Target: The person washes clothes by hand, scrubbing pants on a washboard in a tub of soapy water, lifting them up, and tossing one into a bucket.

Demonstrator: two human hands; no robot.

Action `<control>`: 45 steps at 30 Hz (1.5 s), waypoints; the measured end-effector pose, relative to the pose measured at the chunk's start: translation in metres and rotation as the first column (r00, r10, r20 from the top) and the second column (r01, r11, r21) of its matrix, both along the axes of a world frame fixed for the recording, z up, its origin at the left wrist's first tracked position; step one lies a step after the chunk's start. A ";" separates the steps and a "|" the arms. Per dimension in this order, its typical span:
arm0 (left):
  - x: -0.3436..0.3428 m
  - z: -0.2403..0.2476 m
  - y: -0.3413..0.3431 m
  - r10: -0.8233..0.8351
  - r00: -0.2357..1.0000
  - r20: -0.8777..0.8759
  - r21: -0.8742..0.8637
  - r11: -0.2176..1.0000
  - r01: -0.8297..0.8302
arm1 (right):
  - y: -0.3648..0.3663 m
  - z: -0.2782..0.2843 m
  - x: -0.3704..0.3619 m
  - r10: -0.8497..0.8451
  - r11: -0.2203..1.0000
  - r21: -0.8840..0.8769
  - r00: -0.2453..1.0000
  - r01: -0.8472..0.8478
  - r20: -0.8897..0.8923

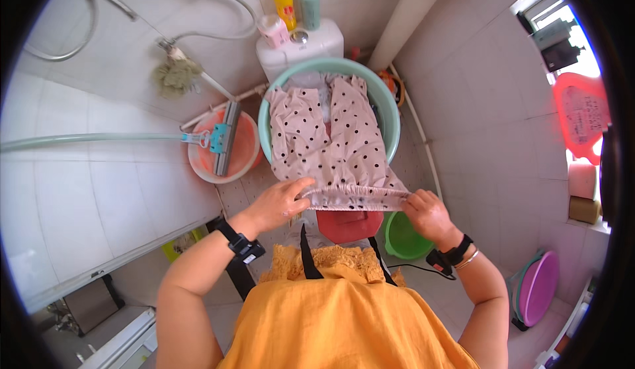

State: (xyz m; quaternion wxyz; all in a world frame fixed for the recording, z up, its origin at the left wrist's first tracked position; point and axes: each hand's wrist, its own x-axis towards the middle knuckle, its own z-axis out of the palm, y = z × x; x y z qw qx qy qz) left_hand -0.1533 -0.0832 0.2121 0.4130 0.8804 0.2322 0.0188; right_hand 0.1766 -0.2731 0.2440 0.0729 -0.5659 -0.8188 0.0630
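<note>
A pair of pale pink trousers (331, 151) with black dots is spread out, its legs pointing away from me over a large light-green basin (391, 137). The gathered elastic waistband faces me, stretched between my hands. At its left end my left hand (281, 204) grips the band, thumb on top and the other fingers partly hidden. My right hand (428, 215) pinches the right end with closed fingers. Inside the basin, more cloth shows faintly beyond the trousers. Just below the waistband sits a red plastic stool or lid (349, 226), partly covered.
Left of the basin stands an orange-red bucket (246, 164) with a squeeze mop (225, 141) across it. A green basin (405, 240) lies near my right hand. Behind are a toilet tank (281, 61) with bottles and a pipe (410, 22). A purple basin (539, 289) leans at right.
</note>
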 end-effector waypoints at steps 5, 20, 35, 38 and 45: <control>-0.003 -0.083 -0.043 -0.191 0.981 0.013 -0.078 0.978 0.192 | -0.030 -0.056 -0.010 -0.119 0.964 -0.257 0.971 0.063 -0.209; 0.022 -0.107 -0.054 0.036 0.999 -0.022 -0.470 0.882 -0.042 | 0.034 -0.087 -0.029 -0.427 0.839 -0.491 0.842 0.233 -0.329; 0.033 -0.093 -0.038 0.036 0.990 0.136 -0.538 0.842 0.044 | 0.087 -0.128 -0.035 -0.190 0.871 -0.462 0.982 0.168 -0.002; 0.027 -0.101 -0.047 -0.029 0.985 0.168 -0.551 0.826 0.119 | 0.065 -0.113 -0.035 -0.291 0.860 -0.467 0.950 0.205 -0.117; 0.035 -0.104 -0.043 -0.097 0.992 0.080 -0.588 0.799 0.125 | 0.052 -0.105 -0.038 -0.463 0.828 -0.460 0.853 0.320 -0.241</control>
